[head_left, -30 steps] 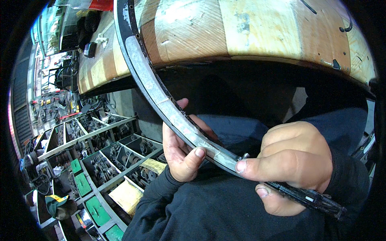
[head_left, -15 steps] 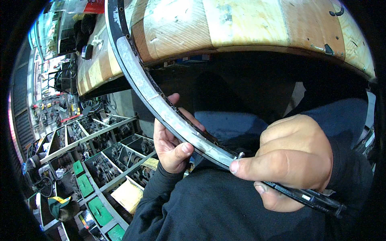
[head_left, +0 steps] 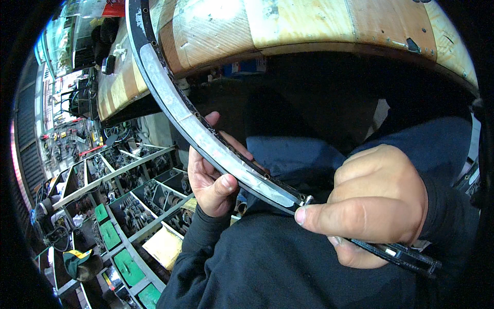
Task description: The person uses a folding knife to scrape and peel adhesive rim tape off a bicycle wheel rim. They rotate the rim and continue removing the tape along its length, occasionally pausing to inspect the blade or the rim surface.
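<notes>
A curved black bicycle rim (head_left: pixel 226 156) slants from the upper left down to my right hand. Along its side runs a scuffed, pale grey-white strip. My left hand (head_left: pixel 210 185) grips the rim from below, thumb at the near edge and fingers behind. Closed into a fist, my right hand (head_left: pixel 378 206) presses its thumb tip to the strip's lower end. A small shiny metal piece (head_left: pixel 309 200) shows beside that thumb. From under the fist sticks out a narrow black tool (head_left: pixel 406 257) with a ridged edge; its other end is hidden by my fingers.
A patched wooden bench top (head_left: pixel 303 26) curves across the far side, touching distance from the rim's upper part. At left stand divided metal trays (head_left: pixel 136 211) of small parts, with green lids (head_left: pixel 128 268) and a yellowish box (head_left: pixel 163 247). A green-and-yellow cap (head_left: pixel 82 263) lies at lower left.
The rim and my left hand have shifted slightly left and up in the view, as has the bench. My right hand stays nearly in place, its thumb still at the strip's lower end.
</notes>
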The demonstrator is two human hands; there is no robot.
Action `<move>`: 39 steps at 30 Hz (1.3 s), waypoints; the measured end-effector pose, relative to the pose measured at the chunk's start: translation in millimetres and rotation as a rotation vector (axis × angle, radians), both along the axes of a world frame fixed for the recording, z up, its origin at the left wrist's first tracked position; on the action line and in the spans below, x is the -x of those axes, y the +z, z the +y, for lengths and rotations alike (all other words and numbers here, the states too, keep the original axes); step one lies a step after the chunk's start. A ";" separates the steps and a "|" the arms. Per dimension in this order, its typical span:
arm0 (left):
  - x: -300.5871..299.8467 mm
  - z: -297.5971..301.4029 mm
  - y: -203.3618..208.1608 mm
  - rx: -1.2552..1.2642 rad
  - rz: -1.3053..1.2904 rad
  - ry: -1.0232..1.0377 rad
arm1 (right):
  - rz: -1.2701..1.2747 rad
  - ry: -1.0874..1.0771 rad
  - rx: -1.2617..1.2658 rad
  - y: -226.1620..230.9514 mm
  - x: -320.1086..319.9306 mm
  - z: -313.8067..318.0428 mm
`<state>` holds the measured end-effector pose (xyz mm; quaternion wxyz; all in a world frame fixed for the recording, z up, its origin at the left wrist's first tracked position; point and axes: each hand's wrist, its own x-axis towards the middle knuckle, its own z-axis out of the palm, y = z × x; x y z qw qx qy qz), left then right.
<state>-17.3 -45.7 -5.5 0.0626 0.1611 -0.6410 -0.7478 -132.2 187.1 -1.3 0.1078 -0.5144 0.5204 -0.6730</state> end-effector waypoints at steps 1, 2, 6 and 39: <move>0.5 0.3 0.7 -0.001 -0.005 -0.004 | 0.007 0.003 -0.001 -0.1 0.7 0.7; 0.9 0.3 1.4 -0.002 -0.010 -0.007 | 0.009 0.011 -0.006 0.2 1.1 1.7; 0.7 0.9 2.8 0.002 -0.005 -0.012 | 0.004 0.035 -0.012 0.1 2.0 4.2; 4.8 4.4 1.8 0.119 0.023 -0.032 | -0.034 0.120 -0.062 -6.9 0.3 37.2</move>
